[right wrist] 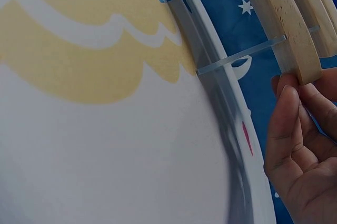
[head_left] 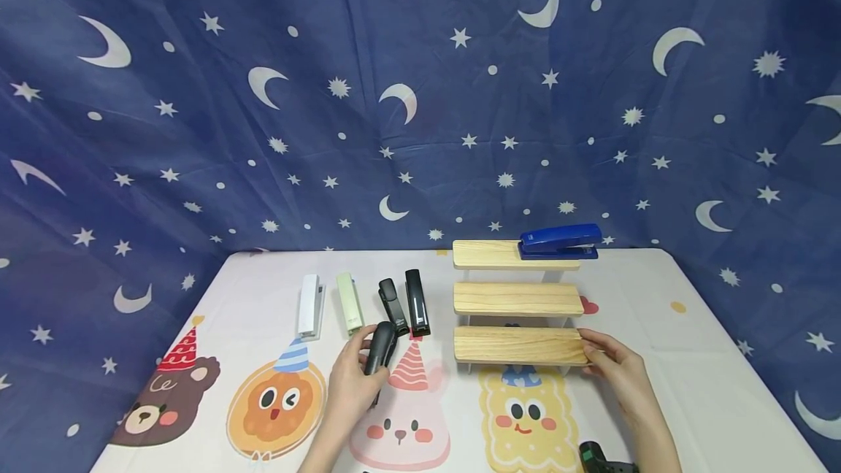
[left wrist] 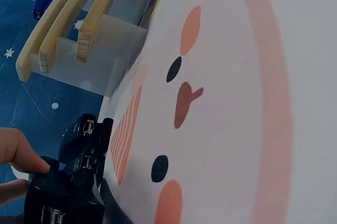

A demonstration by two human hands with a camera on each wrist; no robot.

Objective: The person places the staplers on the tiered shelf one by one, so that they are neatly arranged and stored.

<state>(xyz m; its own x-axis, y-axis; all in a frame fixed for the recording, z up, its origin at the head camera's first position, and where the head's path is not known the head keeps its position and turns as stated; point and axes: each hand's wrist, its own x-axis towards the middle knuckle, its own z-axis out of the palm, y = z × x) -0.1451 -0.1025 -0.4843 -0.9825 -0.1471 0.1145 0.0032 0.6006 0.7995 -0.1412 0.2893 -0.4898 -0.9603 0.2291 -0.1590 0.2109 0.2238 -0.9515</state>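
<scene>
My left hand [head_left: 351, 378] grips a black stapler [head_left: 381, 347], its thumb and fingers on either side, a little in front of the row of other staplers. In the left wrist view the held stapler [left wrist: 58, 197] shows at the lower left, and much of that hand is out of frame. At the right end of a three-step wooden display rack [head_left: 519, 346], my right hand [head_left: 623, 378] pinches the lowest board between thumb and fingers. The right wrist view shows those fingertips at the board's end [right wrist: 309, 71]. A blue stapler [head_left: 561, 241] sits on the top step, toward its right.
Left of the rack stand a white stapler [head_left: 309, 306], a pale green stapler [head_left: 350, 304], a small black stapler [head_left: 392, 305] and a longer black stapler [head_left: 417, 301]. A dark device [head_left: 594, 458] lies near the right forearm. A starry blue curtain [head_left: 420, 35] hangs behind the table.
</scene>
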